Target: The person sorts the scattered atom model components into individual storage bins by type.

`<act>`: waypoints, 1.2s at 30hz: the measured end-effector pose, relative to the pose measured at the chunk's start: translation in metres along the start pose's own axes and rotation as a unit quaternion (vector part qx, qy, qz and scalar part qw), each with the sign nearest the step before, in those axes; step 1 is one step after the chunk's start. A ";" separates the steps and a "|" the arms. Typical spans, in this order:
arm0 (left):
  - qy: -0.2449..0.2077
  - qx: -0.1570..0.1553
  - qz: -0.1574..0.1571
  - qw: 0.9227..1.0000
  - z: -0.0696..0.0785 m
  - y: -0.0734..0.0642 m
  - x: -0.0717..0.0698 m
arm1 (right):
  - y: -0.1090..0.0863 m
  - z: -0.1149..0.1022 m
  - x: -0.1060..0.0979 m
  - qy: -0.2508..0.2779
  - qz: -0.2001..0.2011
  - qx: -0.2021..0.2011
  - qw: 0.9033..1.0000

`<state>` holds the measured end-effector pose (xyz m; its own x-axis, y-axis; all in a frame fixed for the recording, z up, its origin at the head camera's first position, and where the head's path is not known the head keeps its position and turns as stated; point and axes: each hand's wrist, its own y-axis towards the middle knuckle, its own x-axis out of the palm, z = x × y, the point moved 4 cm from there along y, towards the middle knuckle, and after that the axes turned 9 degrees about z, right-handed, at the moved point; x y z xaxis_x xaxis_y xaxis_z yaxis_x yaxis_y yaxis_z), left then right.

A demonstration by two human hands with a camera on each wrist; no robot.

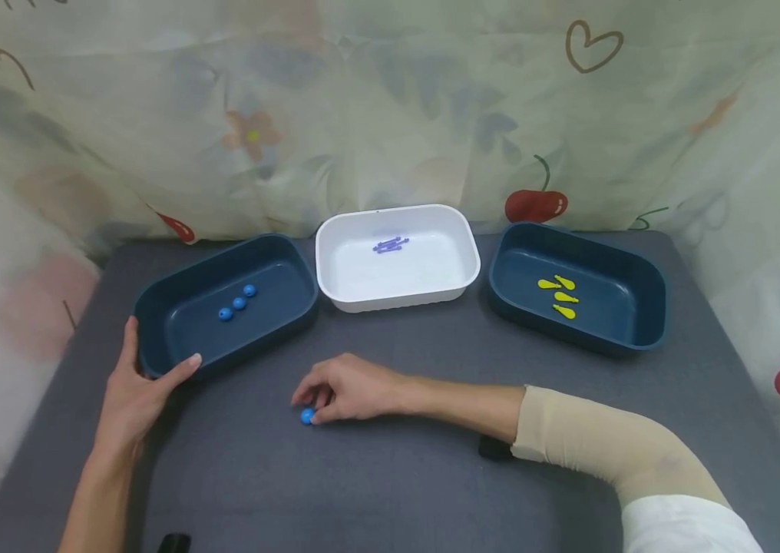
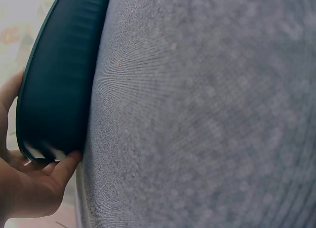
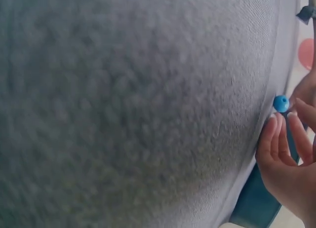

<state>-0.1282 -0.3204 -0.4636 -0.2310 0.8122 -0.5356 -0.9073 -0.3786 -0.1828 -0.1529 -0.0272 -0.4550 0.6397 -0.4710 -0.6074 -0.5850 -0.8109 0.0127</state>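
Note:
My left hand (image 1: 134, 395) holds the near left corner of a dark blue tray (image 1: 252, 355), thumb along its near side and fingers at its left end. Inside that tray lie three blue beads (image 1: 239, 303). In the left wrist view, fingertips (image 2: 73, 158) rest at the tray's lower edge. My right hand (image 1: 355, 388) is low over the grey cloth, fingers loosely bent around a single blue bead (image 1: 307, 415). The right wrist view shows this bead (image 3: 281, 103), with a hole in it, right at the thumb and fingertips, its face uncovered.
A white tray (image 1: 397, 296) with several small purple pieces (image 1: 390, 245) stands at the back middle. To its right is another dark blue tray (image 1: 570, 332) holding several yellow drop-shaped pieces (image 1: 565, 296). A patterned curtain (image 1: 390, 115) hangs behind the grey table (image 1: 390, 491).

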 end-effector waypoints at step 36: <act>-0.009 -0.001 -0.005 1.000 0.000 -0.002 0.001 | -0.008 0.002 0.008 -0.030 0.030 -0.026 0.999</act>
<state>-0.1269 -0.3193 -0.4635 -0.2283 0.8240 -0.5186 -0.9091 -0.3711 -0.1893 -0.1436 -0.0238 -0.4615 0.5714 -0.4992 -0.6514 -0.5941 -0.7992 0.0913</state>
